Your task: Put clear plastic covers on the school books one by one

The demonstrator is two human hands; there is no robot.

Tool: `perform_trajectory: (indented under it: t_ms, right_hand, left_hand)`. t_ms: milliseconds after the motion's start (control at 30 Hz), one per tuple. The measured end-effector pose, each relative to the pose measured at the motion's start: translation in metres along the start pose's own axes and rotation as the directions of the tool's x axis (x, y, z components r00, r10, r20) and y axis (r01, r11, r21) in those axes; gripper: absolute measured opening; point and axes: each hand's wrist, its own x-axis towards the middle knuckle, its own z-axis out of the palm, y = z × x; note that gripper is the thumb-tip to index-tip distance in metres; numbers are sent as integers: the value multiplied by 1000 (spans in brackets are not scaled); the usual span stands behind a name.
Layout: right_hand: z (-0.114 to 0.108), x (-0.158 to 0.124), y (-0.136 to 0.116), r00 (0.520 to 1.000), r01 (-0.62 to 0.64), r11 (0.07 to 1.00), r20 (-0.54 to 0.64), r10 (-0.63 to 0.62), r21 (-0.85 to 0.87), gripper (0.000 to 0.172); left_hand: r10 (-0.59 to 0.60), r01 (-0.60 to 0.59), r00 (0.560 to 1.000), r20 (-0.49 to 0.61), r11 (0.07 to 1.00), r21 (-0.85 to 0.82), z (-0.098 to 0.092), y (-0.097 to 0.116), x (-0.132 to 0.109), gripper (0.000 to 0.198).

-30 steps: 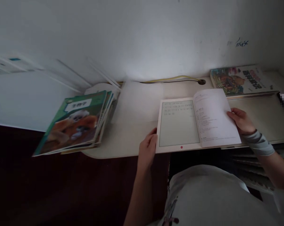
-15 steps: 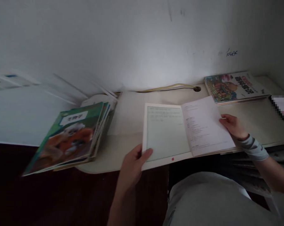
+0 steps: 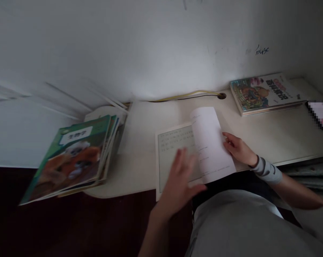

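An open booklet (image 3: 214, 150) lies at the desk's front edge. Its left side has a pale green panel with lines of print inside a light border, and its white right side curves upward. My right hand (image 3: 239, 148), with a grey band at the wrist, pinches the outer edge of the right-hand pages. Over the left page hovers my left hand (image 3: 179, 182), fingers apart and somewhat blurred, holding nothing. It hides part of that page. Whether its fingertips touch the paper I cannot tell.
A stack of books with a green-covered biology textbook (image 3: 70, 157) on top juts past the desk's left edge. Picture-covered books (image 3: 266, 92) lie at the back right near a phone (image 3: 321, 114). A yellow cable (image 3: 183, 95) runs along the wall to a hole (image 3: 222, 95).
My left hand has let go of the booklet's left edge and moved right, over the page. My right hand has moved left with the right pages, which now bend upward.
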Motion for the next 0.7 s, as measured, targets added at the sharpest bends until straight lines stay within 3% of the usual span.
perform_trajectory:
  t_ms: [33,100,167,267,333,400,700]
  right_hand:
    - [2,-1,1,1000,3,999,22,-2,-42,45]
    - [4,-3,3,998,41,976,47,-32,-215,44]
    - [4,-7,7,993,114,876,66,-94,-469,44]
    - [1,-14,16,975,222,639,160,-153,-737,50]
    - [-2,-19,24,962,272,557,228,-148,-785,59]
    - [-4,-23,29,958,287,535,249,-144,-795,64]
    - [-8,-27,37,962,271,562,201,-184,-781,62]
  left_hand:
    - [154,-156,985,76,987,24,2,15,11,74]
    - [283,-301,944,168,950,90,7,39,29,58]
    - [270,-305,940,209,939,160,11,52,37,45]
    - [188,-234,962,197,941,246,17,53,34,38]
    - [155,-200,972,175,939,280,20,51,30,38]
    - [141,-187,974,176,941,282,23,52,29,38]
    - [107,-151,978,179,956,251,36,69,48,37]
